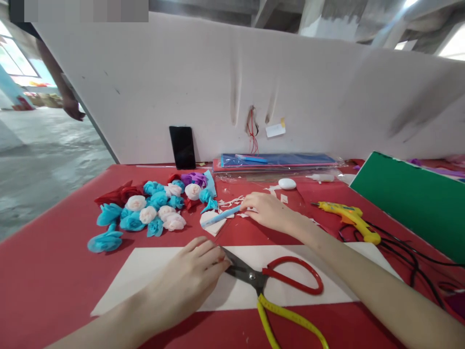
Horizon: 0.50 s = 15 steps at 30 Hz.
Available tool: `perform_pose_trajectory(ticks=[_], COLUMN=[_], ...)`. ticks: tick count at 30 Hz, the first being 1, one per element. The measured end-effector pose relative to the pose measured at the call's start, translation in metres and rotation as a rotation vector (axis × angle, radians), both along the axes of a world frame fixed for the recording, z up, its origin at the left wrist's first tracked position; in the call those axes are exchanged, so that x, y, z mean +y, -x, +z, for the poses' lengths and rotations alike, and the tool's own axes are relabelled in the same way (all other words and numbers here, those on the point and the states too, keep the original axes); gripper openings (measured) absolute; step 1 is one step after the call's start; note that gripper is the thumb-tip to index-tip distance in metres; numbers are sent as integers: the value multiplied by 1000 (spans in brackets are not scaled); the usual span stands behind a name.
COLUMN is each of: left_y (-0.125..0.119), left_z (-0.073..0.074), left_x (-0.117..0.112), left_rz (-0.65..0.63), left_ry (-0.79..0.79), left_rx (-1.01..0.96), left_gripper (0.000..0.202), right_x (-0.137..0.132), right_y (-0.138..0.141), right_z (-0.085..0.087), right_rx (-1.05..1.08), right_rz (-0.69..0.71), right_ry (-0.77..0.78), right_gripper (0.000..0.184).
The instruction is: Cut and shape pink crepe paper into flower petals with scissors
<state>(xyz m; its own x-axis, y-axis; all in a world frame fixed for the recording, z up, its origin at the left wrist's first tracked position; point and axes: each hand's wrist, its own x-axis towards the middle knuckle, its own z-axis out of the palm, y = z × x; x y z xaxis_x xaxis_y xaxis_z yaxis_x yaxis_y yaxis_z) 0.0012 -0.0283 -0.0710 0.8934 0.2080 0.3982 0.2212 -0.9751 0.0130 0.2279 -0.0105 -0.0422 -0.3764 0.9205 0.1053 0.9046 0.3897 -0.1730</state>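
My left hand (pixel 198 271) is closed around the blades of a pair of scissors (pixel 250 275), which has one red and one yellow handle. The scissors lie over a long white sheet (pixel 145 271), handles pointing right. Farther off, my right hand (pixel 267 211) pinches the end of a slim light blue stick (pixel 222 216); its exact kind is unclear. The stick's other end rests over a small white paper piece (pixel 213 224). White paper scraps (pixel 232 202) lie around my right fingers.
Blue, white, red and purple fabric flowers (pixel 148 208) are heaped at the left. A yellow glue gun (pixel 345 218) with black cords and a green board (pixel 410 203) occupy the right. A phone (pixel 182 148) leans on the white back panel (pixel 163 87), near wrapped sheets (pixel 279 160).
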Motion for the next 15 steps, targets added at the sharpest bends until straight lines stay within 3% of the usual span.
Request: perform_pose_trajectory(ticks=[9, 15], left_y=[0, 1], left_z=[-9, -19], left_x=[10, 10], left_rz=[160, 196], left_ry=[-149, -111], left_rx=[-55, -15], left_gripper=[37, 37], right_x=[6, 19], right_y=[3, 13], right_z=[-21, -19], right_rx=[-34, -35], right_rz=[21, 65], right_ry=[-73, -150], right_gripper=[14, 16])
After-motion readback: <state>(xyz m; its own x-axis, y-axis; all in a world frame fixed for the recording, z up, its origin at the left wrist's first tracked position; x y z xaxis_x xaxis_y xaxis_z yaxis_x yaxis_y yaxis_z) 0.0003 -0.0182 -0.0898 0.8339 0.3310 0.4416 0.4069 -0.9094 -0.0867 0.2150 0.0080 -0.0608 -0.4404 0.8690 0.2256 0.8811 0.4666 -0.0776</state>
